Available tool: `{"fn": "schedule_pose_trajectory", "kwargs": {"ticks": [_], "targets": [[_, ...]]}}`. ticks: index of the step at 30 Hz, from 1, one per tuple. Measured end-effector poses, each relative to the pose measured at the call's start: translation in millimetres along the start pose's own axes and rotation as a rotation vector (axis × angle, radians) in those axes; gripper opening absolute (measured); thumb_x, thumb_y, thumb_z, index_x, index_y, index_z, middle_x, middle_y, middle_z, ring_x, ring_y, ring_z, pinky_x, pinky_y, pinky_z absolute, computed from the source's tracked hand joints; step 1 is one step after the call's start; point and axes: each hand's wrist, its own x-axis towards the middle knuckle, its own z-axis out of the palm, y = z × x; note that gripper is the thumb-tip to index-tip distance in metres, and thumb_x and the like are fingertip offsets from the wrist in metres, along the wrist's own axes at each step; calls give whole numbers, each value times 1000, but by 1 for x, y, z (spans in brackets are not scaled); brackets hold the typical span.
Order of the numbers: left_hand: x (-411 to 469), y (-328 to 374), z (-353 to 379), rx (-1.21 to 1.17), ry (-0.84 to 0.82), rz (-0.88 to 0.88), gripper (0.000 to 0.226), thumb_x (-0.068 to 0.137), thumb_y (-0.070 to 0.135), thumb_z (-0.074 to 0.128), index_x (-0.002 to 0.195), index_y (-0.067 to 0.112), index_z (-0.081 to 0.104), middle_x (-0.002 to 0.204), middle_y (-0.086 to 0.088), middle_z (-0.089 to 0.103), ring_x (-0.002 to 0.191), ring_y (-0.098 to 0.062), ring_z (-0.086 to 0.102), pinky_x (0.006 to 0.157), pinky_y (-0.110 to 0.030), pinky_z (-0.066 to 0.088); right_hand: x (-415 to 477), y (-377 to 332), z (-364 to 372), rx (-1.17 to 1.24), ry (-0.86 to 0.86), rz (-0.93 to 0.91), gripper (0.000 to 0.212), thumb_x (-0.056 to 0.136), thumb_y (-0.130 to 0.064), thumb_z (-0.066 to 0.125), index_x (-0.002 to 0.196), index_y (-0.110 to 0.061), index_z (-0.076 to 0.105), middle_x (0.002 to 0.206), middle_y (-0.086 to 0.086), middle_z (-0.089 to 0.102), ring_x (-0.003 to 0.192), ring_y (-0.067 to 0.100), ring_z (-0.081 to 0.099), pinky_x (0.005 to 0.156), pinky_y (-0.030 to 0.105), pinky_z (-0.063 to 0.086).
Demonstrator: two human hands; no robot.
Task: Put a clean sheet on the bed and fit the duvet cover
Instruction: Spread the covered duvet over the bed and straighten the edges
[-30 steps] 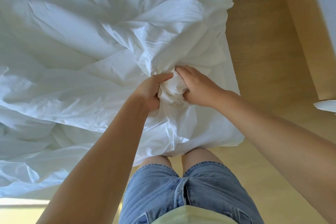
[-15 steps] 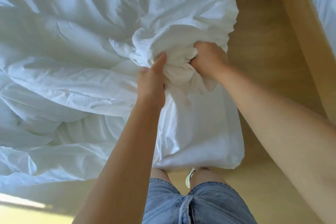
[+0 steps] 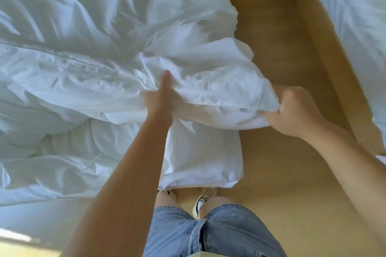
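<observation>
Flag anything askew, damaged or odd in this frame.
Nothing is damaged or spilled. The cover is bunched and crumpled, but the left hand and right hand both grip it, which fits a cover that is only half fitted.

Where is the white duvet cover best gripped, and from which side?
Grip the duvet cover at its corner past the bed edge, from the floor side on the right, where the right hand holds it: cloth there gathers into a free fold; the rest lies spread out.
</observation>
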Motion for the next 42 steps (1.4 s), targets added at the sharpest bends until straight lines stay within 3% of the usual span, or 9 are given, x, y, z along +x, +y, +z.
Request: {"fn": "schedule_pose_trajectory", "kwargs": {"ticks": [8,11,16,21,25,27,31,36,42], "targets": [[4,-48,-9,467,86,158,47,81,54,65,96,9,65,89,-5,67,92,-26,63,78,-31,50,-188,46,41,-88,139,255,28,72,-15,41,48,-2,47,42,5,38,39,17,33,46,16,24],[-17,-126,-10,599,-75,5,45,84,37,64,108,0,56,101,-13,64,95,-29,61,70,-27,42,-219,49,94,-235,142,204,15,69,-4,51,61,3,61,55,12,55,47,29,53,44,29,42],[-30,-178,-30,610,36,-379,73,83,53,60,134,8,35,130,-10,41,115,-32,46,96,-41,40,-231,55,140,-283,110,179,22,47,17,67,57,1,57,53,12,52,46,28,50,42,29,40],[-48,-209,-17,393,-254,-444,34,88,45,60,96,12,57,94,-6,60,89,-25,61,60,-31,53,-250,52,174,-264,71,287,29,48,16,72,71,2,61,67,15,57,60,35,56,52,37,47],[-60,-226,-23,491,-196,-224,31,87,32,57,66,11,54,56,2,51,51,-15,51,41,-17,44,-264,74,172,609,-423,903,50,77,-44,66,121,-25,52,122,-10,51,119,14,42,93,34,31],[-75,-238,-42,519,-208,-200,32,85,34,56,60,13,52,49,5,48,50,-16,48,47,-22,44,-257,91,172,1048,-350,1106,58,62,-70,55,113,-43,55,125,-21,52,124,3,40,95,33,26],[-103,-260,-66,406,-276,-274,33,83,39,55,57,21,65,64,4,58,65,-16,55,64,-28,46,-226,125,211,1177,-174,1297,85,56,-82,51,128,-37,48,136,-8,48,129,14,42,99,35,29],[-102,-274,-47,358,-227,-275,33,93,34,51,71,21,72,65,7,67,60,-6,64,54,-24,53,-202,118,246,1545,-372,1247,36,76,-57,66,102,-33,65,95,-4,72,79,11,70,69,29,51],[-121,-304,-19,647,-175,-146,41,88,37,56,53,17,50,41,7,47,37,-10,45,38,-17,36,-221,169,161,1086,213,1168,15,51,-18,78,65,-16,74,63,-4,70,56,12,68,47,20,51]]}}
